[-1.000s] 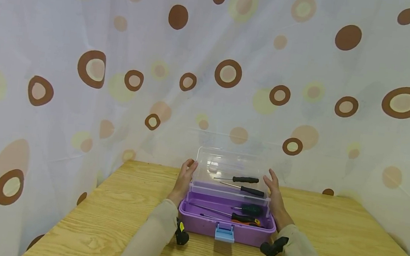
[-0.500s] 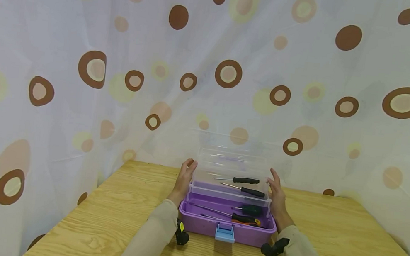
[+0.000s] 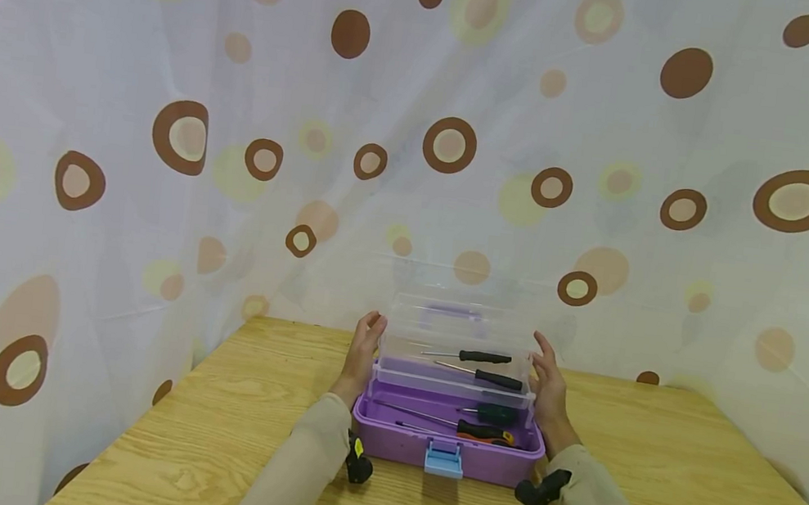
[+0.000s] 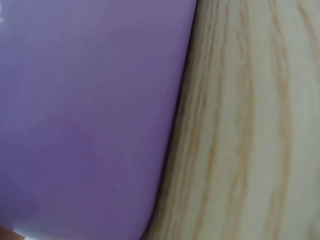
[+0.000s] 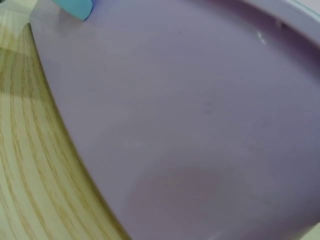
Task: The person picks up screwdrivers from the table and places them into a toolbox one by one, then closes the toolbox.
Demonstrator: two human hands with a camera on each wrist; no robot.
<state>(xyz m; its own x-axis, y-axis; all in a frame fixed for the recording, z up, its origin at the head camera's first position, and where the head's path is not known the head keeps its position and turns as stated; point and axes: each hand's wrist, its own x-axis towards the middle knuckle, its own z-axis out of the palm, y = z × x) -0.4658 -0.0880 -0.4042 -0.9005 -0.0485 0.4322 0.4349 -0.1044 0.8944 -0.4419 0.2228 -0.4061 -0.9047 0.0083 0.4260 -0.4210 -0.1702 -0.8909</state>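
Observation:
A purple toolbox with a pale blue latch stands on the table, its clear lid raised at the back. Below the lid, a clear tray bears two black-handled screwdrivers. Inside the purple base lie a dark green-handled screwdriver, a black-and-yellow-handled one and an orange-handled tool. My left hand is at the left end of the tray and lid, fingers loosely bent. At the right end is my right hand, index finger stretched upward. Exact fingertip contact is unclear.
The wooden table extends to both sides of the toolbox. A white curtain with brown and yellow circles hangs right behind it. Black wrist devices sit low beside the box's front corners.
The clear lid has tipped farther back, and a purple part now shows through it. My right fingers have shifted slightly; the left hand has barely moved. The tools lie in the same places.

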